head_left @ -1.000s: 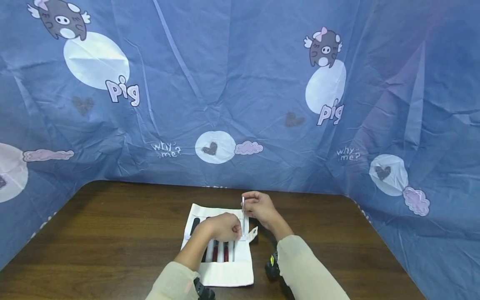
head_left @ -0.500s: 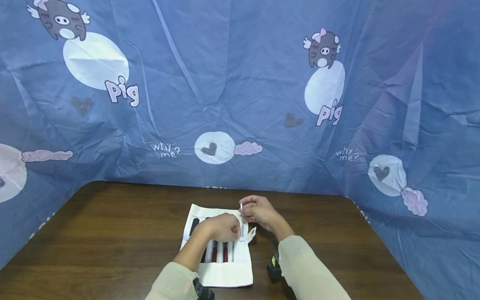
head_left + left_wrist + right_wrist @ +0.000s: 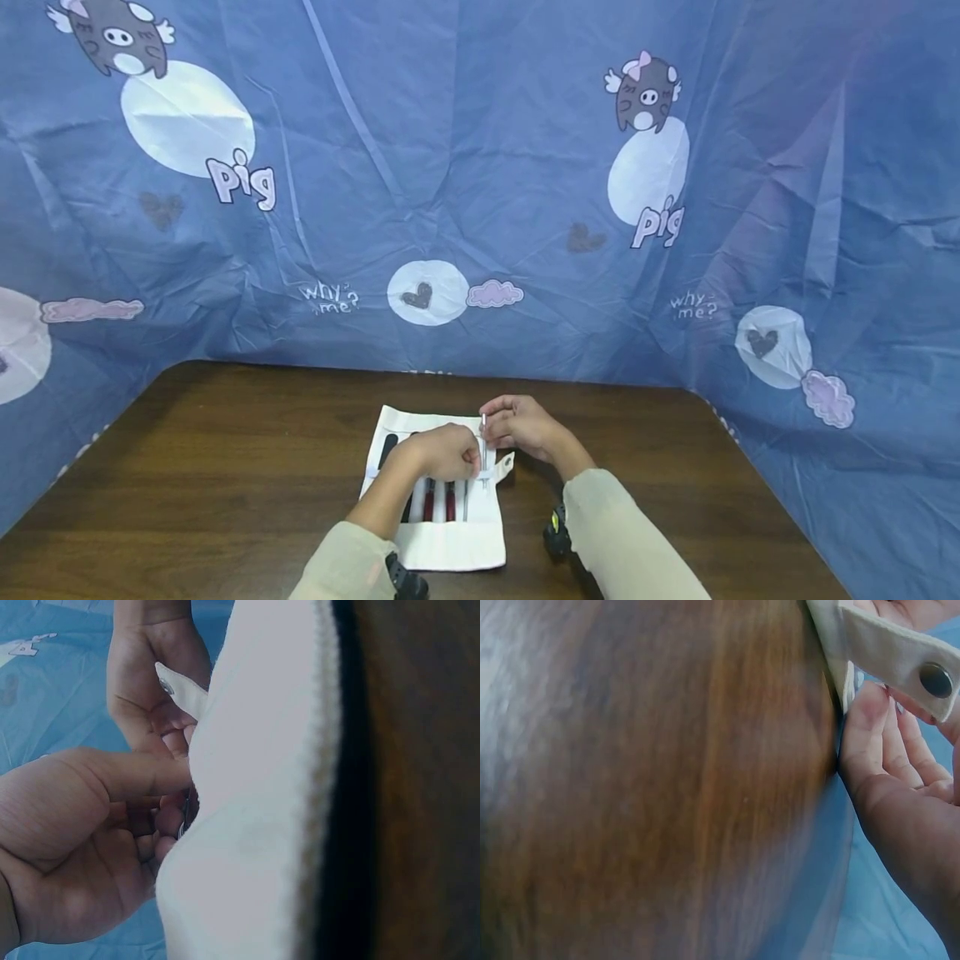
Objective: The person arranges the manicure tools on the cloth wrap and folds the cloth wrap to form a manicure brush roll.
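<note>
A white fabric tool roll (image 3: 450, 548) lies unfolded on the table, with dark and red-handled tools (image 3: 429, 502) in its slots. My right hand (image 3: 525, 429) pinches a slim silver metal rod-like tool (image 3: 484, 446) over the roll's right side. The tool's lower end passes at a white band (image 3: 487, 475) across the roll. My left hand (image 3: 442, 452) has its fingers curled and pinches at that band, just left of the tool. In the left wrist view the white fabric (image 3: 255, 750) hides the fingertips of the left hand (image 3: 75, 840).
A fabric tab (image 3: 900, 652) with a metal snap sticks out from the roll's right edge. The brown wooden table (image 3: 225, 467) ends at a blue printed curtain (image 3: 525, 183) behind. A black handle (image 3: 387, 448) shows at the roll's upper left.
My right hand has moved down and slightly toward me with the silver tool, whose top now stands lower and whose lower end reaches past the band. My left hand stays in place.
</note>
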Motion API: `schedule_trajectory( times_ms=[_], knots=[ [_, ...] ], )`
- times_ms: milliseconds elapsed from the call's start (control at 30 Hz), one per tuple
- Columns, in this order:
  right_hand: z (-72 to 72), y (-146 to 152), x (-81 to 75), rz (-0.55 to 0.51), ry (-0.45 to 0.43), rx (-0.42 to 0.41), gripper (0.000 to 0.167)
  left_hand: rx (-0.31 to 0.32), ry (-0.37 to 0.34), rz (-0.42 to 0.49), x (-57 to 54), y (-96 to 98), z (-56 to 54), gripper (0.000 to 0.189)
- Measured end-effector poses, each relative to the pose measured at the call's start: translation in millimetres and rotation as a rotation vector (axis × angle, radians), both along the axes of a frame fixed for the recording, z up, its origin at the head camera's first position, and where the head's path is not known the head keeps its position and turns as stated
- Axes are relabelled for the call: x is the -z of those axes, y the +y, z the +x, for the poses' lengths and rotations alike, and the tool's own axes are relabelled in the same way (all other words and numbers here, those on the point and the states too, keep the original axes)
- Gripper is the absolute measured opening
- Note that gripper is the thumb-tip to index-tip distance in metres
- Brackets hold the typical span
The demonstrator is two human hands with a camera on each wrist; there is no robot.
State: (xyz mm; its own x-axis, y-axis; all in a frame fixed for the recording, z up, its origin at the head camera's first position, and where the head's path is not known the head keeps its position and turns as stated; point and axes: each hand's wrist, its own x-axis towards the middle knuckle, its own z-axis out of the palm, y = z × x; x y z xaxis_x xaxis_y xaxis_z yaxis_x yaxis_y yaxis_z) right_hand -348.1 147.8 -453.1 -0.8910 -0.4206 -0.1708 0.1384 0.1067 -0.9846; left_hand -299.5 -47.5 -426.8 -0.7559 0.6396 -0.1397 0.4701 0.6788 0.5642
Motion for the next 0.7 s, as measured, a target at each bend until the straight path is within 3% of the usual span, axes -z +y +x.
schedule_trajectory(
  times_ms=[400,700],
  knots=[
    [1.0,1.9,-3.4,0.063,-0.004,0.015,0.024,-0.021,-0.011,-0.012,-2.3,0.2,0.0,0.016],
    [3.5,6.4,-3.3,0.147,0.023,-0.041,0.021,-0.020,-0.006,-0.013,-1.4,0.7,0.6,0.015]
  ],
)
